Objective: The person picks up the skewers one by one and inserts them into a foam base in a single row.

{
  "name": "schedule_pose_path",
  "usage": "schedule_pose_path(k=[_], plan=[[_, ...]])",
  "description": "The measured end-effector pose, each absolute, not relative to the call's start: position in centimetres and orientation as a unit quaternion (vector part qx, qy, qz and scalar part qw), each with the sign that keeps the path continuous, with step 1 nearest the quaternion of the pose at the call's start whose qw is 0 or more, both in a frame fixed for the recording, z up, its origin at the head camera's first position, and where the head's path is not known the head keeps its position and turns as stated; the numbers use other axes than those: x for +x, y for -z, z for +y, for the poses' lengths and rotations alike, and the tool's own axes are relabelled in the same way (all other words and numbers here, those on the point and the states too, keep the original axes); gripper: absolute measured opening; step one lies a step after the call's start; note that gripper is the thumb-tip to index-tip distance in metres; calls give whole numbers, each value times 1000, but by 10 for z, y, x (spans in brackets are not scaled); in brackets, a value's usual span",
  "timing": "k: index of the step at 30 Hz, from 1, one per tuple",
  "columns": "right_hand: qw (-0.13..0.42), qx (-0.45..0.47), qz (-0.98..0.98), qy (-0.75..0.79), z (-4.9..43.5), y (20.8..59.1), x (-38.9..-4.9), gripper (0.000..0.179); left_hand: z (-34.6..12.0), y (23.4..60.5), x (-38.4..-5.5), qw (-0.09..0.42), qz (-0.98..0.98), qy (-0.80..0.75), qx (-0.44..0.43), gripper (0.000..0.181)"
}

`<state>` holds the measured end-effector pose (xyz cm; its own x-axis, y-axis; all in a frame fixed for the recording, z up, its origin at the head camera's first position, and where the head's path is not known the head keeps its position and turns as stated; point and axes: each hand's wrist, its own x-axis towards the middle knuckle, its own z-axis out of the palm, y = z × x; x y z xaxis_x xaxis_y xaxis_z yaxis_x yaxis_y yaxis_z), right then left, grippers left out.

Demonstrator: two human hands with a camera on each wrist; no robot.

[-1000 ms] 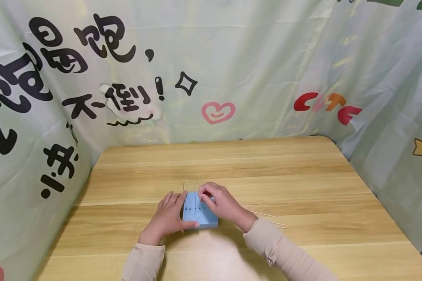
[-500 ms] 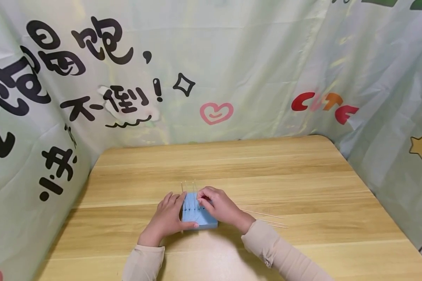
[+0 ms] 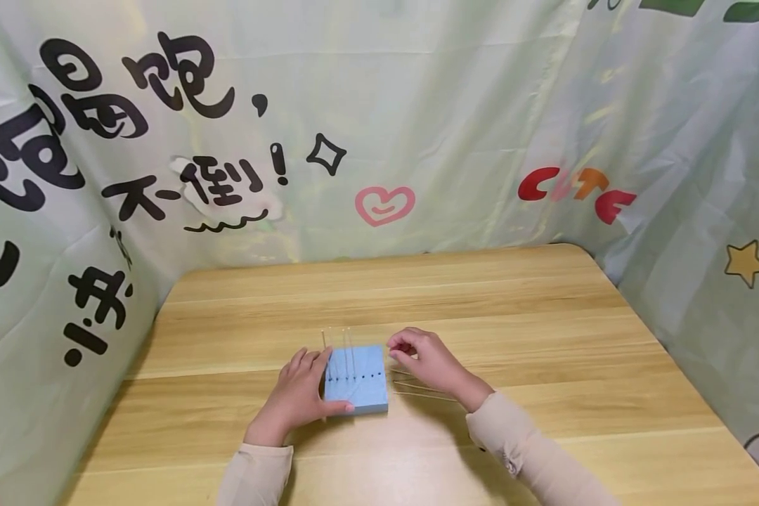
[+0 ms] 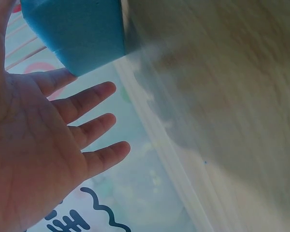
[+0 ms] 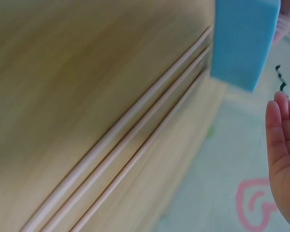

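Note:
A blue foam-like block with a row of dark holes lies on the table. Several thin wooden sticks stand in its left holes; those farther right hold none. My left hand grips the block's left side, thumb along the near edge and index finger at the far left corner. In the left wrist view the index finger touches the block, while the other fingers spread free. Right of the block, my right hand hovers with loosely bent fingers and nothing visible in them. Three loose sticks lie below it.
The wooden table reaches back to a pale printed curtain, which also hangs along both sides. The loose sticks lie close to the block's right side, partly under the right forearm.
My right hand has let go of a stick at the block and moved right, over the loose sticks. That stick now stands in the block. My left hand keeps its hold.

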<state>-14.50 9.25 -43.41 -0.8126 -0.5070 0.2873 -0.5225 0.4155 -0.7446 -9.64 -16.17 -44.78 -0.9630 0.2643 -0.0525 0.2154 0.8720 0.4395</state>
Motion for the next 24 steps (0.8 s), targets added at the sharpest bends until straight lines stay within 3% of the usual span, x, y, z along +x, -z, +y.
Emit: schedule_pose_path(k=[13, 24], plan=[[33, 236, -880, -411, 158, 450, -146, 8, -162, 448, -96, 61, 965, -222, 122, 110], [28, 218, -888, -404, 177, 458, -140, 8, -162, 446, -95, 57, 967, -217, 123, 110]])
